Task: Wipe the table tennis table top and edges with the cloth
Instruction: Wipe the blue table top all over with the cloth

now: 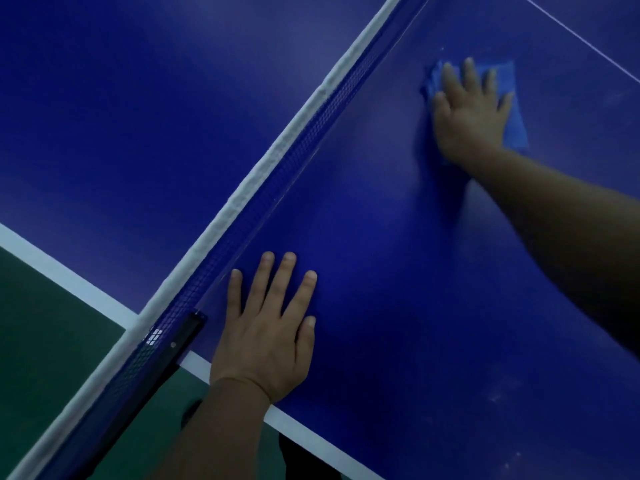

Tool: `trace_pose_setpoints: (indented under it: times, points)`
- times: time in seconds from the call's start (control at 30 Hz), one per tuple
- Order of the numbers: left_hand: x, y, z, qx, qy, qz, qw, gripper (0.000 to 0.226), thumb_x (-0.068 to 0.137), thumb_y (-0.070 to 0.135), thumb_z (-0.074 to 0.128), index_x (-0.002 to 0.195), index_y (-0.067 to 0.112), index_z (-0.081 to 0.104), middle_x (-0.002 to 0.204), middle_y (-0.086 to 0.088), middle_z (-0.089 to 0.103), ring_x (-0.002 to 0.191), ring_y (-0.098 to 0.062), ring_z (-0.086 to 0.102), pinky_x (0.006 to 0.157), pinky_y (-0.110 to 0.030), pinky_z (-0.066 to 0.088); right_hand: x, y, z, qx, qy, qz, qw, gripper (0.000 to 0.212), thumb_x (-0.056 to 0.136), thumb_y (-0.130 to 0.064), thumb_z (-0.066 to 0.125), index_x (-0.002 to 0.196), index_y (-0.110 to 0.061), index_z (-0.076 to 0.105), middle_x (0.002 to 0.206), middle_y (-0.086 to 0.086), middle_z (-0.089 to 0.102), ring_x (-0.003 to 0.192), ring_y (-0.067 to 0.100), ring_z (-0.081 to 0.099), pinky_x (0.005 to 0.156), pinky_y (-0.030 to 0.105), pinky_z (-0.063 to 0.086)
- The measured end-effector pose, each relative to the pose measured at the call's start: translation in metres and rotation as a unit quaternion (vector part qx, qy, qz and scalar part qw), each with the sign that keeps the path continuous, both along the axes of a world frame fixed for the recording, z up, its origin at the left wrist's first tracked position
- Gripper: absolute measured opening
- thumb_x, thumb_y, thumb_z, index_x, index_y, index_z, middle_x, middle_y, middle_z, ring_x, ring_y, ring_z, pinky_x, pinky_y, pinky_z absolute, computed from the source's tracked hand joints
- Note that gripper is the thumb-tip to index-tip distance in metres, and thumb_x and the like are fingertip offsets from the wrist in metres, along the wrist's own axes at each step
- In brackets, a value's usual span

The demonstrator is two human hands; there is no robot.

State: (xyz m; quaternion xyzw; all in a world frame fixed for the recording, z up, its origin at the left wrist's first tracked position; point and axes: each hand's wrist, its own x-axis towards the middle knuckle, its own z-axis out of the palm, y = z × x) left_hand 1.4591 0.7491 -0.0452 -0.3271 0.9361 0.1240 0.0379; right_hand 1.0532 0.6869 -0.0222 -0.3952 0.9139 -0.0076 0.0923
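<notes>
- Right hand [467, 112], fingers spread flat, presses the cloth [512, 109] onto the table [398, 271] at upper right of the frame
- Left hand [268, 327] rests flat at lower centre, fingers spread, beside the net [277, 174]

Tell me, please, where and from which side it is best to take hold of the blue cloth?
Probably the bare corner of the cloth, from the side away from the net. The right hand presses its middle flat, so only edges are free to pinch.
</notes>
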Motion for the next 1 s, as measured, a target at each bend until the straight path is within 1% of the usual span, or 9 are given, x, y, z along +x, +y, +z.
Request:
trace_pose_setpoints:
  times: [0.23, 0.37, 0.47, 0.53, 0.6, 0.67, 0.77, 0.9, 1.0]
  points:
    - [-0.001, 0.0, -0.001, -0.006, 0.013, 0.008, 1.0, 0.059, 0.099, 0.042, 0.031, 0.154, 0.024, 0.029, 0.166, -0.008, 0.022, 0.155, -0.03, 0.012, 0.121, -0.059, 0.004, 0.085, 0.047, -0.002, 0.017, -0.024, 0.234, 0.972, 0.064, 0.1, -0.054, 0.007, 0.16, -0.035, 0.016, 0.169, -0.007, 0.006, 0.156, 0.026, -0.002, 0.123, 0.055, -0.006]
    - [-0.001, 0.0, 0.0, -0.011, 0.017, 0.009, 1.0, 0.059, 0.098, 0.042, 0.032, 0.154, 0.022, 0.032, 0.165, -0.009, 0.024, 0.155, -0.031, 0.013, 0.121, -0.058, 0.004, -0.002, 0.088, -0.001, 0.014, 0.038, 0.016, 0.999, 0.067, 0.097, -0.051, 0.011, 0.161, -0.03, 0.018, 0.169, -0.003, 0.01, 0.155, 0.032, 0.006, 0.12, 0.064, 0.006]
    - [0.0, 0.0, 0.001, -0.008, 0.019, 0.012, 1.0, 0.059, 0.098, 0.042, 0.032, 0.154, 0.021, 0.036, 0.165, -0.008, 0.024, 0.154, -0.03, 0.014, 0.121, -0.057, 0.004, -0.028, 0.114, 0.002, -0.007, 0.006, -0.187, 0.982, 0.058, 0.106, -0.044, 0.019, 0.162, -0.03, 0.013, 0.17, -0.004, 0.003, 0.155, 0.033, -0.001, 0.119, 0.066, 0.001]
    - [0.0, 0.0, 0.003, -0.005, 0.015, 0.015, 1.0, 0.059, 0.099, 0.043, 0.031, 0.154, 0.022, 0.035, 0.166, -0.007, 0.023, 0.155, -0.028, 0.012, 0.122, -0.055, 0.003, -0.001, 0.105, 0.001, -0.024, -0.004, -0.219, 0.975, 0.056, 0.107, -0.042, 0.022, 0.162, -0.03, 0.014, 0.17, -0.004, 0.003, 0.155, 0.034, -0.002, 0.119, 0.068, 0.0]
    - [0.0, 0.0, 0.005, 0.007, 0.01, 0.019, 1.0, 0.06, 0.099, 0.043, 0.03, 0.155, 0.023, 0.035, 0.166, -0.006, 0.022, 0.155, -0.026, 0.01, 0.123, -0.053, 0.001, 0.05, 0.091, -0.002, -0.025, 0.002, -0.139, 0.99, 0.056, 0.107, -0.04, 0.024, 0.161, -0.029, 0.016, 0.17, -0.003, 0.005, 0.155, 0.035, 0.002, 0.118, 0.069, 0.002]
    - [0.0, 0.001, 0.005, 0.021, 0.009, 0.027, 0.999, 0.061, 0.098, 0.044, 0.03, 0.154, 0.023, 0.037, 0.166, -0.005, 0.022, 0.155, -0.025, 0.01, 0.123, -0.054, 0.002, 0.113, 0.089, -0.007, -0.021, 0.012, 0.056, 0.998, 0.056, 0.107, -0.041, 0.021, 0.161, -0.028, 0.017, 0.169, -0.003, 0.008, 0.155, 0.035, 0.004, 0.119, 0.068, 0.003]
    - [-0.002, -0.001, 0.011, 0.031, 0.021, 0.035, 0.999, 0.062, 0.094, 0.045, 0.034, 0.15, 0.021, 0.045, 0.163, -0.008, 0.03, 0.153, -0.028, 0.018, 0.122, -0.058, 0.01, 0.134, 0.114, -0.005, 0.015, -0.021, 0.266, 0.964, 0.062, 0.102, -0.047, 0.008, 0.16, -0.03, 0.02, 0.169, -0.007, 0.013, 0.155, 0.03, 0.006, 0.121, 0.062, 0.0]
    - [-0.018, -0.016, 0.024, 0.041, 0.066, 0.036, 0.996, 0.06, 0.092, 0.045, 0.036, 0.141, 0.016, 0.056, 0.159, -0.011, 0.037, 0.149, -0.028, 0.025, 0.122, -0.051, 0.014, 0.016, 0.148, -0.005, -0.012, 0.041, 0.033, 0.999, 0.063, 0.102, -0.044, 0.011, 0.159, -0.024, 0.027, 0.167, -0.001, 0.02, 0.153, 0.036, 0.018, 0.117, 0.069, 0.014]
    - [-0.058, -0.038, 0.027, 0.056, 0.109, 0.023, 0.992, 0.063, 0.094, 0.046, 0.035, 0.146, 0.014, 0.049, 0.163, -0.009, 0.029, 0.153, -0.024, 0.016, 0.125, -0.046, 0.007, -0.032, 0.159, -0.001, -0.039, -0.002, -0.195, 0.98, 0.056, 0.107, -0.04, 0.019, 0.162, -0.025, 0.016, 0.17, -0.006, 0.007, 0.155, 0.033, 0.002, 0.119, 0.067, 0.002]
